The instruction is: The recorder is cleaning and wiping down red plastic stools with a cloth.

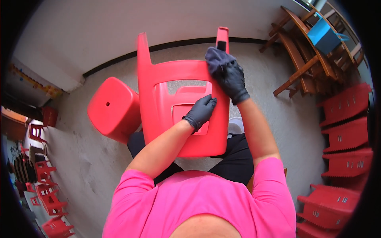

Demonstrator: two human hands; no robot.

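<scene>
A red plastic chair or stool [182, 70] lies in front of me, its two visible legs pointing away towards the wall. My left hand [201, 112], in a black glove, closes around the frame beside an opening in the chair. The right hand [232, 79], also in a black glove, presses a dark grey cloth [219, 59] against the right leg. Just beyond the cloth, a black patch [221, 45] shows on that leg. To the left, touching or very close to the chair, is a red plastic stool [108, 114] with a small hole in its seat.
Wooden tables or benches [309, 59] stand at the far right with a blue plastic bin [324, 34] on them. Stacked red plastic items [346, 134] line the right side. Several small red chairs [47, 196] and a person in a striped top [25, 169] are far left. A whitish object [236, 125] is by my right knee.
</scene>
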